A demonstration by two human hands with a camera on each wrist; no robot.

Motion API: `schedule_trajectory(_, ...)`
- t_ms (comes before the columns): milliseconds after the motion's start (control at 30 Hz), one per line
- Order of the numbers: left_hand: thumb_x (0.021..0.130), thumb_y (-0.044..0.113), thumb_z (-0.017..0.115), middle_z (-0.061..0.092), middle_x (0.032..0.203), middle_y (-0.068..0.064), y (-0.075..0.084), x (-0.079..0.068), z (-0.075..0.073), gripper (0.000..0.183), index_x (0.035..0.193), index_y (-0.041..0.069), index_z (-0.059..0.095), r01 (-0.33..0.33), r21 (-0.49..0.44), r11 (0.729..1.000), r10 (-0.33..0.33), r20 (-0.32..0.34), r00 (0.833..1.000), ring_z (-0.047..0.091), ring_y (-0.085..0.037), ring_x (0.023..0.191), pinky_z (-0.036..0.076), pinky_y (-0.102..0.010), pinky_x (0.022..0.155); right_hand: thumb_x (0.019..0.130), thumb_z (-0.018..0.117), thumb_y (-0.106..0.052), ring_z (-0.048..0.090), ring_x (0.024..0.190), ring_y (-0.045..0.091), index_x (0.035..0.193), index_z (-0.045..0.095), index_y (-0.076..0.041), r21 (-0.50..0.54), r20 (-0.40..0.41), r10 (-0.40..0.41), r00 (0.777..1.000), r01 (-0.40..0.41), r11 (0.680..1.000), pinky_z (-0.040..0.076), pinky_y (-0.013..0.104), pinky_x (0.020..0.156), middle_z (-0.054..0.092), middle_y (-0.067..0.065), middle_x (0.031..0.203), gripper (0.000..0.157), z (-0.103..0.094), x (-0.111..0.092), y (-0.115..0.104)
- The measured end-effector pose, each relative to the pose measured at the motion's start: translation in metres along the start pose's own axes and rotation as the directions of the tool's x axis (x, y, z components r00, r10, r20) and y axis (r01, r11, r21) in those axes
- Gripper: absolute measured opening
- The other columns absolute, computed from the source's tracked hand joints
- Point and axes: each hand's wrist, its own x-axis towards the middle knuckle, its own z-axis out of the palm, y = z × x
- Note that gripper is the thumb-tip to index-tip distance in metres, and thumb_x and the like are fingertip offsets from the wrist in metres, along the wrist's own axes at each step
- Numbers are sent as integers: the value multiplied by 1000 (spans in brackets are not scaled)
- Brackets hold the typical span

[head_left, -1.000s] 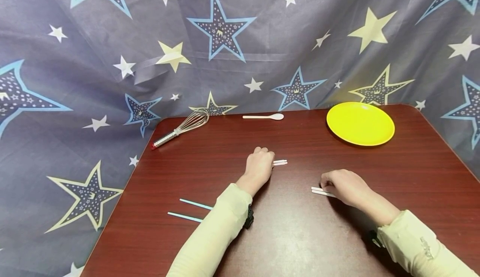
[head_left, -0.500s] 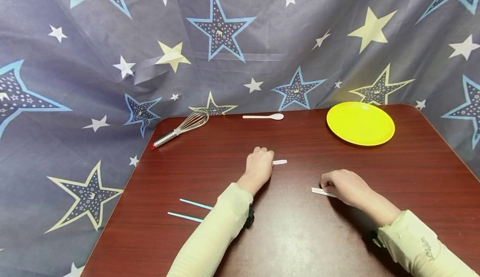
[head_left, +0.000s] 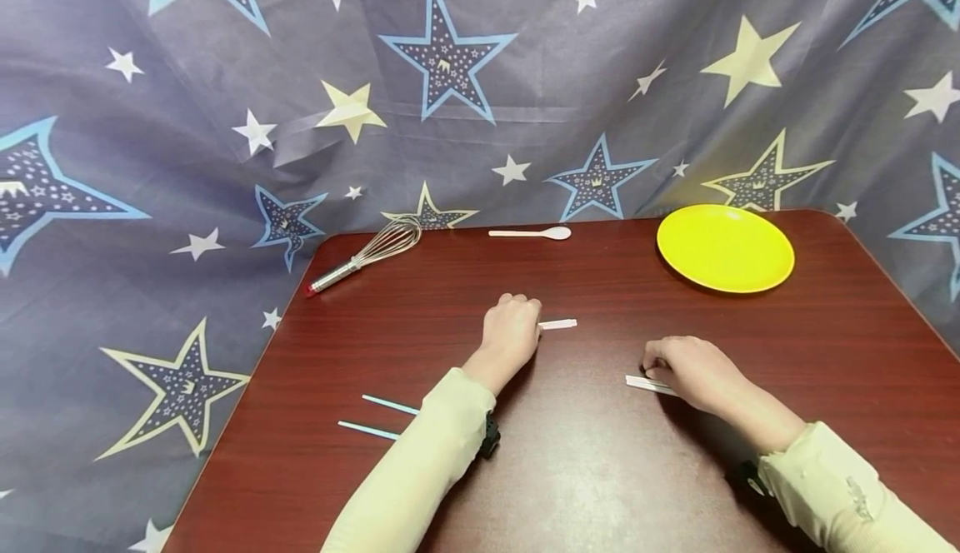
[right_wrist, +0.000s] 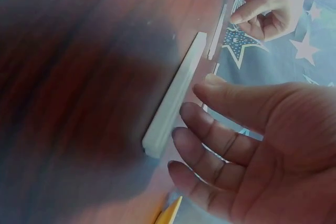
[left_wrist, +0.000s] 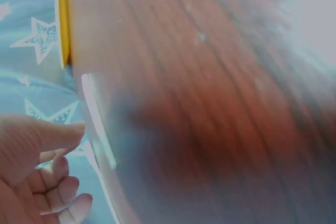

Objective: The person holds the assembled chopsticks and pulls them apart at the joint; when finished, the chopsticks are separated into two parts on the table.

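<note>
In the head view, my left hand [head_left: 512, 330] is just left of a pair of slim white sticks [head_left: 558, 324] lying side by side on the table. The left wrist view shows its thumb and loosely bent fingers a little apart from a white stick [left_wrist: 98, 121]. My right hand [head_left: 696, 371] hovers over the right end of a second white pair of sticks [head_left: 648, 384], hiding that end. In the right wrist view, its relaxed fingers lie along one side of the white sticks [right_wrist: 176, 95], not wrapped round them; whether the fingertips touch cannot be told.
Two thin blue sticks [head_left: 390, 404] lie at the left, partly under my left sleeve [head_left: 431, 453]. A whisk [head_left: 367, 253], a white spoon [head_left: 531, 233] and a yellow plate [head_left: 725, 249] line the far edge of the brown table [head_left: 600, 470], before a star-patterned curtain [head_left: 555, 128].
Each white pair showed a gap between its sticks a second ago; now the sticks lie together. My left hand has drawn slightly left, baring more of its pair. The right hand stays about in place.
</note>
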Motion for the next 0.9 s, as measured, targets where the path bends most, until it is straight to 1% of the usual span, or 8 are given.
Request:
schedule_trajectory(167,82,23,75,62,78,2,-14,-14,-10,13,76,18,65,28,-108,994,-26,19,999,61,-22,82,52,-38,65,77,78,-5,57,64,12,75,63,-18,-3,-33,-9,999,9,1000,48,36,60,59,-10,71,20,0,4,-3)
schedule_trajectory(233,81,23,77,63,79,2,-20,-20,-13,14,76,17,65,31,-137,990,-28,27,999,62,-22,84,53,-39,66,77,78,-5,57,64,12,74,62,-18,-3,-50,-10,999,10,1000,48,36,60,59,-10,70,21,-1,6,-5)
schedule_trajectory(333,80,24,77,64,82,2,-28,-29,-18,12,78,18,67,24,-152,988,-19,37,999,62,-22,87,53,-39,69,78,79,-5,57,64,11,74,61,-19,-10,-75,-20,997,19,1000,48,35,60,59,-10,70,23,0,7,-8)
schedule_trajectory(433,81,24,78,63,82,3,-38,-37,-22,12,79,19,67,8,-165,986,0,50,999,62,-21,88,52,-39,70,78,79,-5,57,63,11,74,60,-20,-18,-90,-29,995,28,999,48,35,60,57,-10,70,24,1,8,-10)
schedule_trajectory(533,81,22,78,62,79,4,-48,-46,-28,11,78,20,68,-30,-174,984,40,54,998,62,-22,86,52,-38,69,77,79,-3,57,64,12,74,60,-20,-21,-105,-38,994,36,999,49,35,60,57,-11,70,25,1,9,-12)
schedule_trajectory(700,81,17,77,61,78,5,-67,-58,-37,8,78,20,71,-88,-187,978,98,44,994,61,-22,85,51,-37,69,76,79,-2,57,65,12,75,61,-19,-17,-106,-51,993,50,999,49,36,62,57,-10,70,25,0,11,-14)
schedule_trajectory(900,81,17,79,61,80,6,-88,-75,-40,8,83,20,71,-93,-236,967,111,66,992,61,-21,85,50,-37,74,75,80,-3,60,67,12,77,64,-19,-2,-98,-80,992,81,997,50,36,64,59,-11,73,22,1,12,-18)
